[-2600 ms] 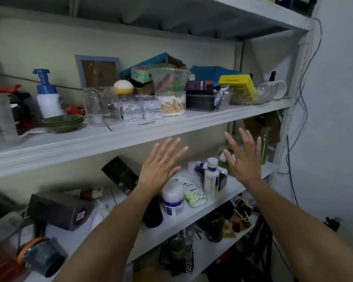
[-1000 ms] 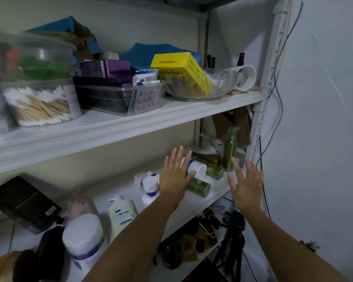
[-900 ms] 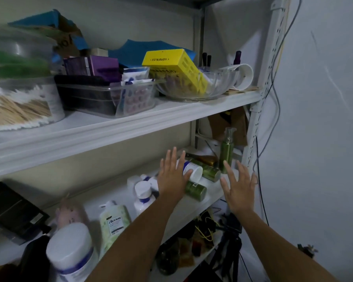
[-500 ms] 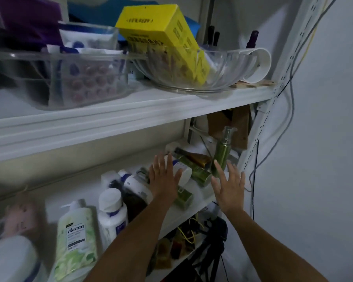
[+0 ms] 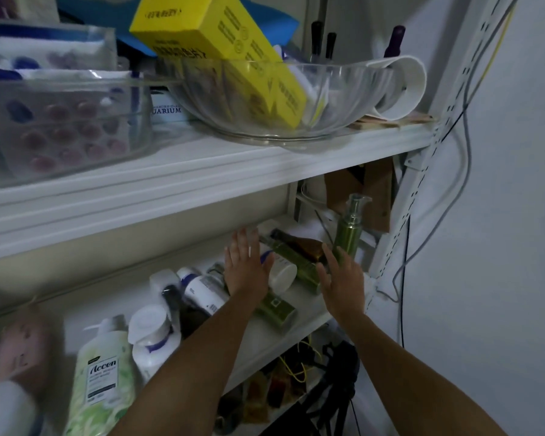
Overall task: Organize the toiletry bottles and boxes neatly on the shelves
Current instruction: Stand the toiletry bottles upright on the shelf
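between the left hand (image 5: pixel 244 265) and right hand (image 5: pixel 340 275), a white bottle (image 5: pixel 282 273) lies toppled on the shelf (image 5: pixel 265 341), with green bottles (image 5: pixel 277 309) strewn around it. both hands are spread flat and hold nothing. past the right hand a green pump bottle (image 5: pixel 348 228) stands upright. sorting looks barely begun; nearly everything still needs righting.

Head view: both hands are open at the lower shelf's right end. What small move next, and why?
Probably curl the left hand round the white bottle and stand it up: it lies on its side beside that open hand, while the green pump bottle behind the right hand stands upright.
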`<state>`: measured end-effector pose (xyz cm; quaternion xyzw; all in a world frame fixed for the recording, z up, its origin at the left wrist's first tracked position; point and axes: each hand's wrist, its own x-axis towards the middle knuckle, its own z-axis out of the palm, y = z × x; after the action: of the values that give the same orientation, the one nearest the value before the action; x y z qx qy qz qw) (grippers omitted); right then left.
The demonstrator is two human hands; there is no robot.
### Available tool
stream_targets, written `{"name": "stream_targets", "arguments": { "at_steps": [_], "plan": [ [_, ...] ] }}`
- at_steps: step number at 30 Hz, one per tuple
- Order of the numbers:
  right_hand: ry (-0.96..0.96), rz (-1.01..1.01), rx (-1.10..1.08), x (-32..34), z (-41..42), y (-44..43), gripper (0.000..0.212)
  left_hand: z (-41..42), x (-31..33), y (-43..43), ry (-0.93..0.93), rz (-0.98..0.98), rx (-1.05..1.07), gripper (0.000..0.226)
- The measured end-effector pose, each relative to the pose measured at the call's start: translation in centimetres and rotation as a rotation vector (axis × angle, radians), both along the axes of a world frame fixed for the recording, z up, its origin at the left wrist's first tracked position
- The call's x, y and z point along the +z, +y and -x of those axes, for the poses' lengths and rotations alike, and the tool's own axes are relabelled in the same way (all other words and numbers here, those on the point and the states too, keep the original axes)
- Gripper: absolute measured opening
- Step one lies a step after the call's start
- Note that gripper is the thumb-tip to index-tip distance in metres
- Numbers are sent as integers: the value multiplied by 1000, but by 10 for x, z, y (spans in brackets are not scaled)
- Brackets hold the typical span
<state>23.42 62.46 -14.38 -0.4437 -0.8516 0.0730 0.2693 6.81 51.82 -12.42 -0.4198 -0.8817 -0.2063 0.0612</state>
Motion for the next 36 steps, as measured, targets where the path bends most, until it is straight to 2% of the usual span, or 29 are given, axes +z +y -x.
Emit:
{"name": "stream_targets", "arguments": {
  "at_steps": [5, 8, 13, 16, 20, 28, 36],
  "plan": [
    [170, 310, -42, -7, 18, 9, 60, 9, 6, 6, -63, 4, 36, 68],
    [244, 506, -79, -14, 26, 19, 77, 15, 3, 13, -83, 34, 42, 68],
    [380, 776, -58, -15, 37, 40, 62, 27, 3, 37, -107, 123, 19, 69],
    [348, 826, -29, -16, 43, 53, 57, 33, 1, 55, -109, 160, 12, 69],
    [286, 893, 14, -16, 48, 70, 64, 44, -2, 82, -125, 195, 39, 69],
    [267, 976, 164, -20, 50, 89, 61, 65, -7, 128, -104, 268, 70, 67],
    [358, 1141, 168, -24, 47, 107, 69, 80, -20, 169, -165, 394, 67, 69]
  ]
}}
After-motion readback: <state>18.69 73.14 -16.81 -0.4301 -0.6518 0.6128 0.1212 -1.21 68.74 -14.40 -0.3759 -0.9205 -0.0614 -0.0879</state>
